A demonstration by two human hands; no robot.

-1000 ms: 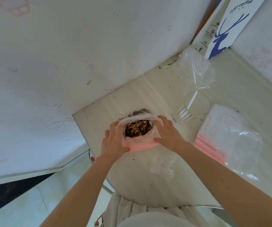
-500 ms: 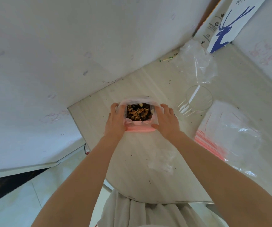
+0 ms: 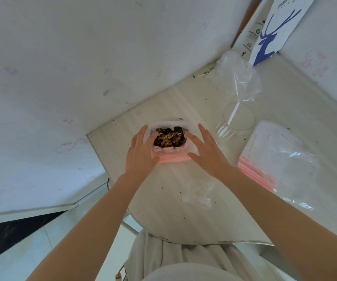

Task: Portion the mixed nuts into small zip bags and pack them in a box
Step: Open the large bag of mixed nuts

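Both hands have let go of the nut bag point(image 3: 164, 154): their fingers were curled round its sides a moment ago, and now they are straight. The left hand point(image 3: 141, 153) lies flat against the bag's left side with its fingers close together. The right hand point(image 3: 206, 151) has its fingers spread apart. Its first finger looks as if it touches the bag's right side, but it is hard to be sure. Neither hand holds anything. The bag stands open near the left corner of the tabletop point(image 3: 163, 209), close to the edge that meets the wall point(image 3: 82, 67). The brown nuts point(image 3: 169, 137) show through its open top. The bag's lower part is hidden behind its folded pink rim and the hands. Near the right edge lies a pile of zip bags point(image 3: 277, 159) with red strips; they are see-through, so you cannot count them. Just behind the pile stands a glass point(image 3: 237, 118), very faint against the pale top. Behind the glass is a crumpled clear bag point(image 3: 236, 78). Beside that, by the wall edge, lies a thin stick point(image 3: 203, 73), too small to make out. In the far corner leans a paper bag point(image 3: 275, 31) with a blue deer, cut off at the top. A small bag point(image 3: 200, 191) lies near the front edge, almost too clear to see.
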